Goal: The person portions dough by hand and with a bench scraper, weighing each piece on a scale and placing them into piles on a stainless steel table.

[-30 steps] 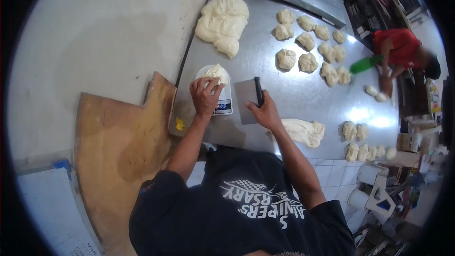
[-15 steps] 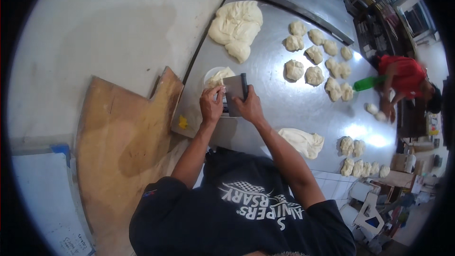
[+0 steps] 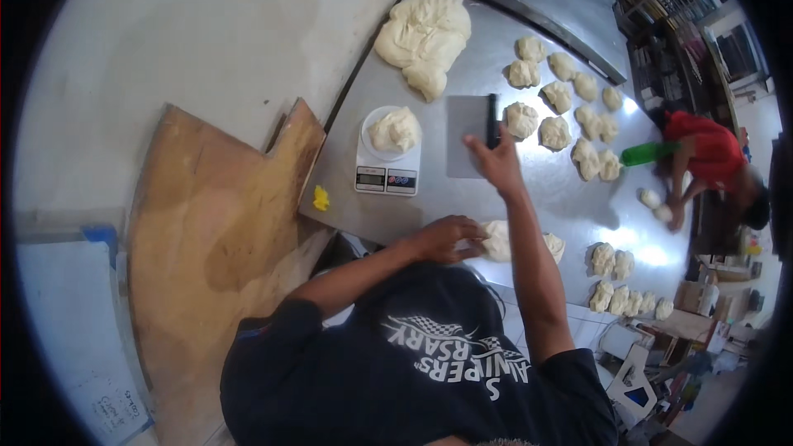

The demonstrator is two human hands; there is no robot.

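My right hand (image 3: 500,163) grips the black handle of a dough scraper (image 3: 469,144), whose flat metal blade is over the steel table. Close to the table's near edge, the curled fingers of my left hand (image 3: 453,238) take hold of the left end of a pale dough piece (image 3: 496,242); my right forearm covers part of that dough. A white kitchen scale (image 3: 363,158) stands left of the scraper. On its round plate rests a dough lump (image 3: 394,130), with neither hand touching it.
A large dough mass (image 3: 425,37) lies at the far left of the table (image 3: 330,235). Several dough portions (image 3: 555,134) sit to the right. A person in red (image 3: 710,144) handles dough at the right side, near a green bottle (image 3: 648,154). A wooden board (image 3: 215,223) is at left.
Both hands have left the scale, where the dough lump now lies uncovered. The scraper has moved right with my right hand. My left hand has come down to the dough near the edge.
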